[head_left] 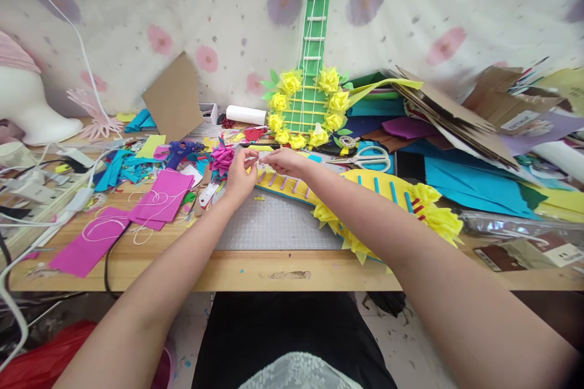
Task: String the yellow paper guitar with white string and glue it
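Observation:
A yellow craft guitar (350,180) lies slantwise on the table, with purple strips across its neck and yellow paper flowers (431,213) round its body. Over the far left end of that neck, beside a magenta paper flower (223,160), my two hands meet. The fingers of my left hand (243,173) are pinched together. Close by, my right hand (285,161) is pinched too, its fingertips almost touching the left ones. Something thin and whitish shows between them, too small to name. My right forearm covers part of the guitar.
A green craft guitar (312,42) stands against the back curtain. Scissors (365,159), a phone (409,166) and blue sheets (474,185) lie to the right. Magenta sheets (166,194) with white string lie left, near a glue gun (182,152) and cables. A grey cutting mat (283,228) lies in front.

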`<action>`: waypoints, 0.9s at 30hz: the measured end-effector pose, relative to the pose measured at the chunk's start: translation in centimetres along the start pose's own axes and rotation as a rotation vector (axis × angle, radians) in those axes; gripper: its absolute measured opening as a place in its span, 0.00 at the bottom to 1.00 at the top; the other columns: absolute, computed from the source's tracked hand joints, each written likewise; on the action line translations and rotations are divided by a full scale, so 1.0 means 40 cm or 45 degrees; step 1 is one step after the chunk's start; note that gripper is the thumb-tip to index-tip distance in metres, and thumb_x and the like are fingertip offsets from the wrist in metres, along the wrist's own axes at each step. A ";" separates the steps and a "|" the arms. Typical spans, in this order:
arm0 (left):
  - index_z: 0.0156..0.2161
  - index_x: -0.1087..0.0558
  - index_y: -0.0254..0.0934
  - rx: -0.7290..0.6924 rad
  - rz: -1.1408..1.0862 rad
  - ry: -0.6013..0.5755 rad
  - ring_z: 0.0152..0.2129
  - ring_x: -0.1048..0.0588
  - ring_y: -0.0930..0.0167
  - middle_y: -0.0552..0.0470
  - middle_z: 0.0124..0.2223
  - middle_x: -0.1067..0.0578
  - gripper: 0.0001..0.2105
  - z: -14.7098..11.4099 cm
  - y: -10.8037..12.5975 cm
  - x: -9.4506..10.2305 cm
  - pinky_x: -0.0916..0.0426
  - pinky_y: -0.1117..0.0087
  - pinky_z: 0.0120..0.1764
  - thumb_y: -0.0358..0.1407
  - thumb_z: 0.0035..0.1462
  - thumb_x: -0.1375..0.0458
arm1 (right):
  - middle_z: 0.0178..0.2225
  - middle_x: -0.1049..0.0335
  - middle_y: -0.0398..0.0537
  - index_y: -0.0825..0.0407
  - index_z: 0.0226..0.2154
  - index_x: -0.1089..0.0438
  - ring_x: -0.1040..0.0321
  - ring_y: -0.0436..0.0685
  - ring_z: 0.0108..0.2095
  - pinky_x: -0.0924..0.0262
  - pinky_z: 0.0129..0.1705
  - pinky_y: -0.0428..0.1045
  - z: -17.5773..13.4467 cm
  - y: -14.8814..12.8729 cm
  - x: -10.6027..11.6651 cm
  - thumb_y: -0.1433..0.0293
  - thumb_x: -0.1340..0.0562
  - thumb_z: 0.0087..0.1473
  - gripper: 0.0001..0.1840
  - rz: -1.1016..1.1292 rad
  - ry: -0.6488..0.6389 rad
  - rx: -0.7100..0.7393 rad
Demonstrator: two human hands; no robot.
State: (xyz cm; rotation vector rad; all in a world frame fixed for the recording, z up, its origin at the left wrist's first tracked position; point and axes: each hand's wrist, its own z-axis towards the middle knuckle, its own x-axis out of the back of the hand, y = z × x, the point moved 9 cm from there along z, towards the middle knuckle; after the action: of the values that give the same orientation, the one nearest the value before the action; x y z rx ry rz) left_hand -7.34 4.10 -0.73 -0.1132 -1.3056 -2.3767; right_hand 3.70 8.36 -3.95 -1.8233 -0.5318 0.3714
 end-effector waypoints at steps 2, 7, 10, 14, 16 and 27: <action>0.34 0.37 0.37 0.075 0.035 0.160 0.37 0.30 0.73 0.51 0.38 0.32 0.10 0.001 -0.007 0.026 0.30 0.71 0.38 0.27 0.45 0.42 | 0.11 0.58 0.32 0.53 0.17 0.44 0.64 0.41 0.14 0.68 0.15 0.42 -0.005 -0.010 0.011 0.75 0.40 0.49 0.15 -0.044 0.085 0.026; 0.26 0.34 0.34 0.865 -0.268 -0.141 0.23 0.32 0.76 0.55 0.25 0.33 0.12 -0.044 -0.079 -0.054 0.31 0.73 0.27 0.35 0.41 0.35 | 0.11 0.54 0.32 0.55 0.19 0.39 0.60 0.41 0.14 0.65 0.16 0.42 -0.008 -0.029 0.029 0.73 0.38 0.47 0.10 -0.130 0.257 0.109; 0.28 0.31 0.32 1.222 -0.706 -0.221 0.20 0.32 0.80 0.52 0.29 0.29 0.08 -0.083 -0.067 -0.107 0.33 0.79 0.22 0.32 0.45 0.36 | 0.13 0.47 0.35 0.56 0.20 0.36 0.55 0.41 0.15 0.60 0.17 0.42 -0.003 -0.035 0.034 0.72 0.37 0.45 0.08 -0.159 0.297 0.144; 0.29 0.30 0.31 1.383 -1.025 -0.122 0.15 0.35 0.85 0.52 0.28 0.27 0.03 -0.086 -0.050 -0.122 0.36 0.85 0.17 0.26 0.49 0.40 | 0.17 0.39 0.37 0.57 0.22 0.33 0.46 0.42 0.19 0.50 0.23 0.42 -0.004 -0.061 0.042 0.71 0.36 0.43 0.06 -0.216 0.336 0.255; 0.27 0.30 0.31 1.420 -1.047 -0.102 0.15 0.35 0.85 0.54 0.25 0.29 0.03 -0.087 -0.053 -0.122 0.34 0.85 0.19 0.24 0.50 0.41 | 0.19 0.37 0.37 0.57 0.23 0.32 0.44 0.43 0.20 0.47 0.26 0.42 -0.005 -0.072 0.041 0.71 0.36 0.43 0.06 -0.251 0.314 0.301; 0.38 0.28 0.30 1.231 -0.657 -0.188 0.13 0.36 0.83 0.52 0.28 0.24 0.16 -0.066 -0.069 -0.065 0.30 0.76 0.20 0.25 0.40 0.34 | 0.22 0.35 0.41 0.58 0.23 0.30 0.42 0.45 0.25 0.46 0.31 0.44 0.000 -0.081 0.071 0.70 0.36 0.42 0.07 -0.508 0.351 0.356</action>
State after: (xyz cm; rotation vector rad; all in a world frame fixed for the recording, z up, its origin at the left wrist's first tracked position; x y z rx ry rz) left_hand -5.77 4.07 -5.07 0.3807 -2.6432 -1.8147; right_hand 5.56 10.68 -0.82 -1.4275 -0.6015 -0.0755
